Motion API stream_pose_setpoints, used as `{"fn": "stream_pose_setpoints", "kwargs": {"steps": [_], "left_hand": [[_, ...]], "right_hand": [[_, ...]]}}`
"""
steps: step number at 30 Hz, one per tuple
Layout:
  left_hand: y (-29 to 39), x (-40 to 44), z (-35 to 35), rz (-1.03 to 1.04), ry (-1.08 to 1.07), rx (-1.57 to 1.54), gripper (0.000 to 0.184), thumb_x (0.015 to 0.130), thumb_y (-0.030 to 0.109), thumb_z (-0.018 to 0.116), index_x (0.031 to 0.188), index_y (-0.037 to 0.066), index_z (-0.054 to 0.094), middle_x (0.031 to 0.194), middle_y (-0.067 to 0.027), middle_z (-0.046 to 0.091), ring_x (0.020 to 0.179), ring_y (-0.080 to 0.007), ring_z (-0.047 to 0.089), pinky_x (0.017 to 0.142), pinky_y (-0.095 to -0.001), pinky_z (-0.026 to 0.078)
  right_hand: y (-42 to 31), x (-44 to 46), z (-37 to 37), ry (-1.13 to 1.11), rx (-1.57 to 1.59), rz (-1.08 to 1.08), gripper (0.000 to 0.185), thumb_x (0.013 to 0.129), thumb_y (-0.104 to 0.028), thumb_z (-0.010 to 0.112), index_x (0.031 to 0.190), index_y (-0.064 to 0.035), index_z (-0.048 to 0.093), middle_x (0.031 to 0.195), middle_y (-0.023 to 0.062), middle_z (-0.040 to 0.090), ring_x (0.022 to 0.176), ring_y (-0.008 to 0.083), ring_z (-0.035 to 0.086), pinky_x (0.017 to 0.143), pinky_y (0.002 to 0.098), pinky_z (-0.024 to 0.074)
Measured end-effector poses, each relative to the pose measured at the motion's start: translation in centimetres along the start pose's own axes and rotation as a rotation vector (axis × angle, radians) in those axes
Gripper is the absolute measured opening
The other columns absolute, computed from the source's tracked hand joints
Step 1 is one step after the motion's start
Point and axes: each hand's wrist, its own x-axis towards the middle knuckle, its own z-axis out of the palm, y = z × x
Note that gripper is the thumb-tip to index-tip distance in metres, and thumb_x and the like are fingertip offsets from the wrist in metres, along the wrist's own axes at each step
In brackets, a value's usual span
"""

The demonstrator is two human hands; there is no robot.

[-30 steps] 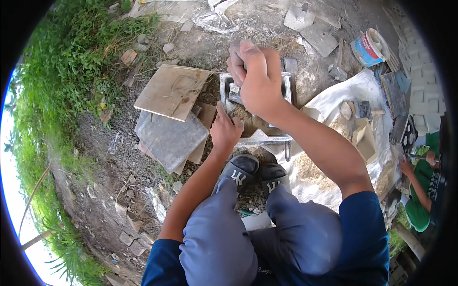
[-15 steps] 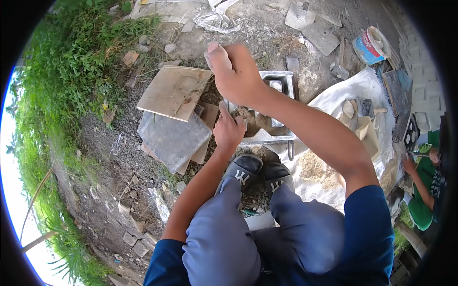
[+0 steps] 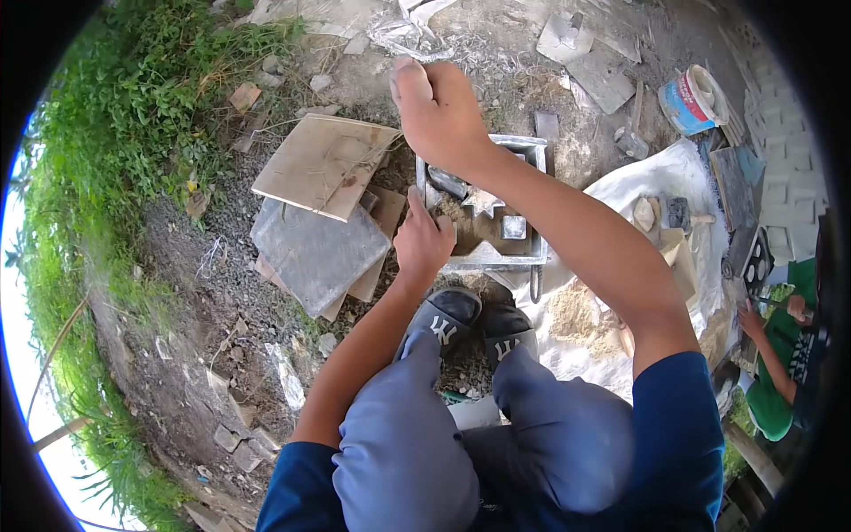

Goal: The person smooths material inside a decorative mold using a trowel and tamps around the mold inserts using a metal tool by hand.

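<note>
A rectangular metal frame (image 3: 493,259) stands on the ground in front of my feet, with sand inside. Within it lie a star-shaped metal piece (image 3: 483,202), a small square block (image 3: 513,227) and a dark rounded piece (image 3: 448,183). My left hand (image 3: 424,238) rests at the frame's left side, index finger stretched out along the edge. Above the frame's upper left corner, my right hand (image 3: 436,111) is raised with its fingers curled closed; whatever they may hold is hidden.
Boards and a grey slab (image 3: 319,253) are stacked at the left. A white sack (image 3: 576,355) with sand and stones lies to the right. A bucket (image 3: 692,99) stands at upper right. A co-worker in green (image 3: 776,390) is at the far right.
My right hand has moved up and left from over the frame, uncovering the pieces inside. My left hand has stayed at the frame's left side.
</note>
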Motion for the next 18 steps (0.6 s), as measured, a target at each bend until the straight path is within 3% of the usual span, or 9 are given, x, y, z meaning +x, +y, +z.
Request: {"fn": "stream_pose_setpoints", "kwargs": {"steps": [5, 7, 12, 14, 18], "left_hand": [[-0.2, -0.5, 0.0, 0.009, 0.021, -0.041, 0.068, 0.083, 0.019, 0.052, 0.141, -0.010, 0.031, 0.092, -0.0367, 0.064, 0.081, -0.0521, 0.064, 0.074, -0.0589, 0.052], [-0.3, -0.3, 0.0, 0.006, 0.003, 0.001, 0.071, 0.082, 0.020, 0.055, 0.142, -0.009, 0.031, 0.104, -0.0350, 0.064, 0.080, -0.0493, 0.066, 0.071, -0.0566, 0.054], [-0.7, -0.4, 0.3, -0.004, 0.002, -0.034, 0.071, 0.081, 0.020, 0.055, 0.142, -0.009, 0.031, 0.104, -0.0345, 0.065, 0.079, -0.0493, 0.066, 0.071, -0.0567, 0.054], [-0.5, -0.1, 0.3, 0.015, 0.001, -0.046, 0.071, 0.081, 0.020, 0.056, 0.142, -0.009, 0.031, 0.104, -0.0345, 0.065, 0.079, -0.0492, 0.066, 0.070, -0.0567, 0.054], [-0.9, -0.2, 0.5, -0.006, -0.020, -0.042, 0.071, 0.082, 0.021, 0.056, 0.142, -0.008, 0.031, 0.102, -0.0343, 0.065, 0.078, -0.0489, 0.066, 0.070, -0.0566, 0.055]], "right_hand": [[1.3, -0.7, 0.7, -0.015, -0.010, -0.019, 0.053, 0.101, -0.024, 0.044, 0.054, 0.0019, 0.041, 0.045, 0.0095, 0.031, 0.044, 0.0184, 0.029, 0.045, 0.0409, 0.0273], [0.4, -0.7, 0.9, 0.002, -0.002, 0.022, 0.053, 0.101, -0.024, 0.044, 0.054, 0.0016, 0.041, 0.045, 0.0087, 0.032, 0.045, 0.0172, 0.029, 0.044, 0.0405, 0.0275], [0.5, -2.5, -0.3, 0.000, 0.130, -0.039, 0.055, 0.103, -0.028, 0.044, 0.056, 0.0005, 0.043, 0.046, 0.0062, 0.035, 0.046, 0.0149, 0.031, 0.045, 0.0390, 0.0294], [2.4, -2.0, -0.4, -0.046, 0.085, 0.091, 0.056, 0.104, -0.030, 0.043, 0.057, -0.0003, 0.043, 0.047, 0.0042, 0.035, 0.048, 0.0137, 0.033, 0.045, 0.0373, 0.0304], [-0.4, -2.8, -0.5, -0.041, 0.035, -0.039, 0.060, 0.106, -0.037, 0.042, 0.059, -0.0003, 0.045, 0.048, 0.0039, 0.036, 0.048, 0.0129, 0.034, 0.045, 0.0365, 0.0300]]}}
